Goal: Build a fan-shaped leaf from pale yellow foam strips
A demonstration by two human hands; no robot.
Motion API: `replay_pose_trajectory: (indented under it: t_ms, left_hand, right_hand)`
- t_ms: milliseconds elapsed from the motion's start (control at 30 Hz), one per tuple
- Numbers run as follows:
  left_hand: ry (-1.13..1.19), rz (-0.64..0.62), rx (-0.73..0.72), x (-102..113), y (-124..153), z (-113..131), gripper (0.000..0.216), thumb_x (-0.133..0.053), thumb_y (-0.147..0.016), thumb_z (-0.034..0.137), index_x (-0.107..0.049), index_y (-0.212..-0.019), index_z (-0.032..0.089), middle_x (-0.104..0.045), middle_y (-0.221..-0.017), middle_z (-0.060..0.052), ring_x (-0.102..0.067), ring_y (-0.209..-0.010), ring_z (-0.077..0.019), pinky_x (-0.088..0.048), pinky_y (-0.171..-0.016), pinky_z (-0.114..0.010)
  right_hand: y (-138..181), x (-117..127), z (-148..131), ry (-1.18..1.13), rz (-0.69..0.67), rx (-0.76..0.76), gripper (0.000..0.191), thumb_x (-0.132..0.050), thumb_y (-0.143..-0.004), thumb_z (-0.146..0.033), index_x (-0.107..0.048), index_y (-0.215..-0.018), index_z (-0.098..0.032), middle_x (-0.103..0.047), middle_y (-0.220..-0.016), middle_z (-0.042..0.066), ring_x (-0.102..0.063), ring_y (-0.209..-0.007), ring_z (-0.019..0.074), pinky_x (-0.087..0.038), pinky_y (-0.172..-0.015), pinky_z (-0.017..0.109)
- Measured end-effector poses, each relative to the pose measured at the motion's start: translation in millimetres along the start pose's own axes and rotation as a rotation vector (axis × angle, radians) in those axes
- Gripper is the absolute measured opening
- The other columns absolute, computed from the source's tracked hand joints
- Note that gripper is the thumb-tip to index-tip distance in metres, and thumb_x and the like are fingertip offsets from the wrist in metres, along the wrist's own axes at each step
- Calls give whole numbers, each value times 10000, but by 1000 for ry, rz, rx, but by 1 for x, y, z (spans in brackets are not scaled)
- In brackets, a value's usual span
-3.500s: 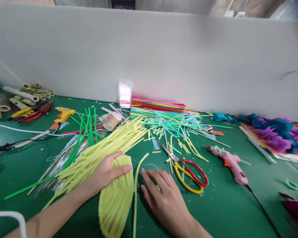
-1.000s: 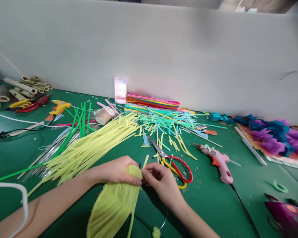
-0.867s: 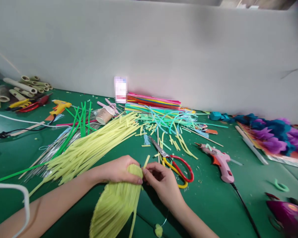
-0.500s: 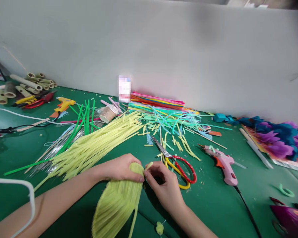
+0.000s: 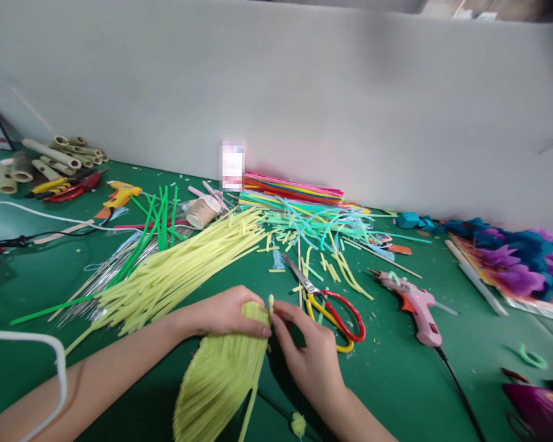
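A flat, leaf-like piece made of pale yellow-green pipe cleaners (image 5: 221,380) hangs low in the middle of the view. My left hand (image 5: 233,316) grips its upper end, thumb across the front. Close beside it, my right hand (image 5: 306,347) pinches a short yellow-green pipe cleaner end (image 5: 271,302) at the piece's right edge, thumb and forefinger together. One strand dangles from the lower right side of the piece. Just beyond my right hand lie scissors (image 5: 325,298) with red and yellow handles, blades pointing away to the left.
Loose yellow-green pipe cleaners (image 5: 184,270) spread across the green table. Coloured bundles (image 5: 295,187) lie against the grey partition. A pink glue gun (image 5: 415,304) is at right, a yellow one (image 5: 121,194) at left. Bamboo tubes (image 5: 55,156) and purple-blue flowers (image 5: 511,252) occupy the sides.
The short pipe cleaner end by my right hand has swung from slanting right to nearly upright. My right hand has shifted slightly; my left keeps its hold.
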State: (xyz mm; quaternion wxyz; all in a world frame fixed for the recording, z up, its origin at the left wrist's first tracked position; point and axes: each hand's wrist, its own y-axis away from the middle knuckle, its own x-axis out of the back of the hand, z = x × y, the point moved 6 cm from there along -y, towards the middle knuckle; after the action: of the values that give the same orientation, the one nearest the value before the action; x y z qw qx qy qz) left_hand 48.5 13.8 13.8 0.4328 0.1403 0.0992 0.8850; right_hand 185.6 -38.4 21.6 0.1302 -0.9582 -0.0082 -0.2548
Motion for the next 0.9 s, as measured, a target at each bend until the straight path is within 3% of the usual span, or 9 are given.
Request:
replay_pose_trajectory:
  t_ms: [100, 300, 633, 900]
  left_hand:
    - [27, 19, 47, 0, 2, -1, 375, -734, -722, 478, -736, -915, 156, -742, -881, -33, -645, -859, -231, -470, -725, -256]
    - [54, 54, 95, 1, 3, -9, 409, -748, -693, 510, -728, -879, 146, -739, -802, -31, -659, -752, -207, -450, -625, -234]
    - [46, -15, 117, -4, 1, -13, 438, -759, -665, 532, -717, -847, 136, -634, -673, 7, -540, -614, -143, -376, -548, -213]
    - [-27, 44, 74, -1, 1, -8, 384, -756, -683, 497, -712, -806, 136, -547, -648, 24, -465, -650, -137, -349, -568, -204]
  right_hand:
    - [-6, 7, 6, -91, -36, -108, 231, -497, -937, -293, -672, -1058, -203, -728, -1006, 81, -691, -881, 200, -543, -772, 297]
    - [-10, 3, 17, -358, -169, -326, 263, -649, -825, -433, -660, -871, -174, -697, -731, 38, -645, -637, 159, -511, -572, 253]
    - [-9, -7, 19, -374, -146, -296, 195, -667, -823, -371, -672, -847, -178, -686, -784, 27, -619, -696, 146, -491, -639, 243]
    - [-5, -5, 13, -330, -105, -233, 128, -636, -854, -305, -691, -887, -193, -703, -839, 37, -648, -751, 163, -519, -684, 251]
